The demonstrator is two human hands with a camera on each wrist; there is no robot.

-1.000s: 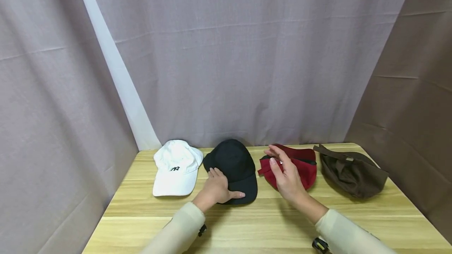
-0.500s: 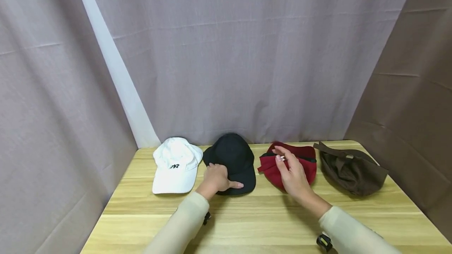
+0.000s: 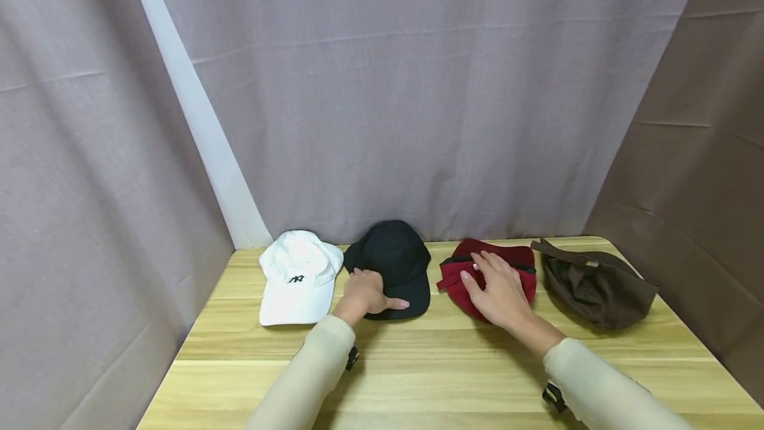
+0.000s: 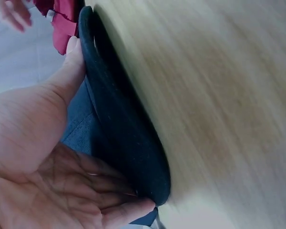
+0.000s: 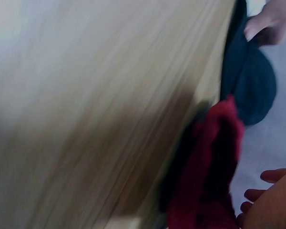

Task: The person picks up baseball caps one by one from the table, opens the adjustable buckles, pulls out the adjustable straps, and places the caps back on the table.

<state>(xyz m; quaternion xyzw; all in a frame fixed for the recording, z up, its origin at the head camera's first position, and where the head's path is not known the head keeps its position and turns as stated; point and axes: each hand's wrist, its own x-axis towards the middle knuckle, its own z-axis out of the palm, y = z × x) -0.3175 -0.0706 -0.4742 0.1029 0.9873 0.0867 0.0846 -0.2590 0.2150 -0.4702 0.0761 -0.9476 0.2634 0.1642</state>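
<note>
A black baseball cap lies crown up on the wooden table, its brim toward me. My left hand rests on it, thumb along the brim and fingers at the cap's left side. The left wrist view shows the thumb and fingertips spread across the brim. A red cap to the right lies with its inside partly showing. Over it is my right hand, fingers loosely bent; whether they touch the fabric I cannot tell. In the right wrist view the red cap is blurred beside that hand.
A white baseball cap with a dark logo sits left of the black one. Right of the red cap lies a dark brown cap, with a strap sticking up. Grey curtains hang behind the wooden table.
The black cap has slid back toward the curtain with my left hand on it, lining up closer with the white cap. My right hand has shifted right and lower over the red cap.
</note>
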